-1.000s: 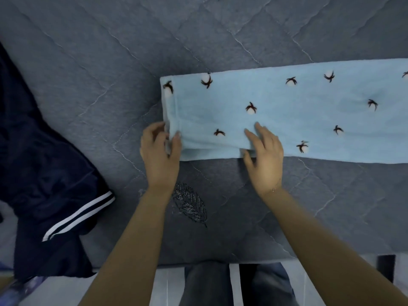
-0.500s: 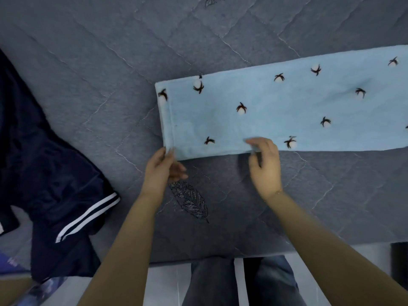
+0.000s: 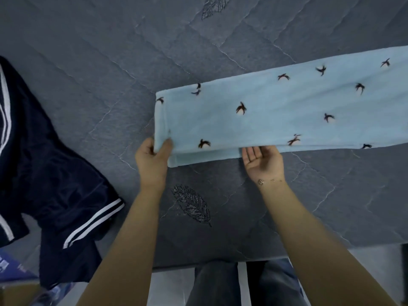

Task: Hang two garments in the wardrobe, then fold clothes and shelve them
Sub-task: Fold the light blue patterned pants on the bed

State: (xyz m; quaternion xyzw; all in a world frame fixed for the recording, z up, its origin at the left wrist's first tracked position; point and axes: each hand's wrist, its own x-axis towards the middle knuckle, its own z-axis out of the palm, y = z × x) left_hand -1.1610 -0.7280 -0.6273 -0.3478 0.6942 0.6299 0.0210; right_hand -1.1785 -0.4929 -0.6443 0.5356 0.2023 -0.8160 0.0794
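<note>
A light blue garment (image 3: 276, 120) with small dark bird prints lies folded in a long strip on the grey quilted bed (image 3: 132, 62), running off the right edge. My left hand (image 3: 152, 155) pinches its near left corner, thumb on top of the cloth. My right hand (image 3: 262, 161) is palm up at the near edge, with its fingers slid under the top layer, which is lifted a little there. A lower layer of the same cloth shows between my hands.
A dark navy garment with white stripes (image 3: 50, 173) lies crumpled at the left of the bed. The bed's near edge (image 3: 220, 262) runs just in front of my legs. A blue printed thing (image 3: 13, 270) lies at the bottom left.
My right hand turned from palm down on the cloth to palm up under its near edge. My left hand came back to the near left corner and took hold of it.
</note>
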